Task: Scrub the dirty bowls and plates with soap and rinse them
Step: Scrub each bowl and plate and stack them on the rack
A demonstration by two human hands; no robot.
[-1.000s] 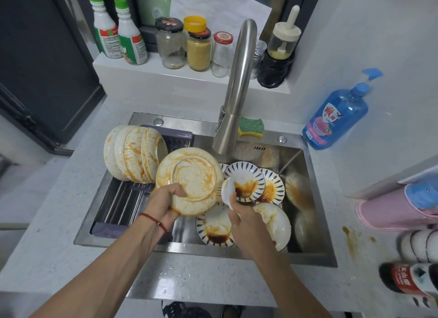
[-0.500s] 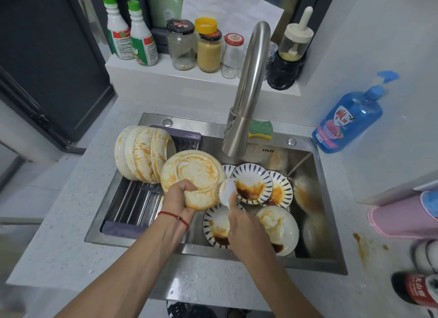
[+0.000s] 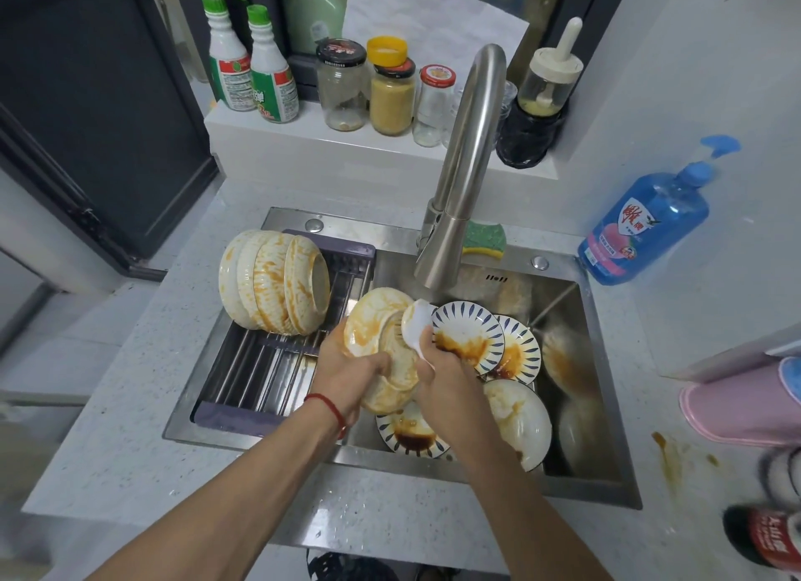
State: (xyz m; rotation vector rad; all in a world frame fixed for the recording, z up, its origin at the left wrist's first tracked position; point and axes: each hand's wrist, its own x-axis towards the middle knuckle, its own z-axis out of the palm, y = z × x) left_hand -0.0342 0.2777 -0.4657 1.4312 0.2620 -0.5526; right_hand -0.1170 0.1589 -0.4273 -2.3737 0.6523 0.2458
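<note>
My left hand (image 3: pixel 346 374) grips a cream plate (image 3: pixel 375 320) smeared with orange sauce, held tilted on edge over the sink (image 3: pixel 607 478). My right hand (image 3: pixel 448 381) holds a small white scrub pad (image 3: pixel 417 325) pressed against the plate's upper right rim. Below lie several dirty dishes: blue-patterned plates (image 3: pixel 470 331) with brown sauce, and a white bowl (image 3: pixel 522 420). Several sauce-stained cream bowls (image 3: pixel 277 281) stand on edge in the drain rack (image 3: pixel 255 374) at the sink's left.
The steel faucet (image 3: pixel 466 164) arches over the sink with no water running. A green sponge (image 3: pixel 485 238) lies behind it. A blue soap bottle (image 3: pixel 646 225) stands at right. Jars and spray bottles line the ledge (image 3: pixel 303 134). A sauce stain (image 3: pixel 667 455) marks the counter.
The plate has turned from facing me to tilted on edge. My right hand with the pad has moved up to its rim, and both hands are closer together.
</note>
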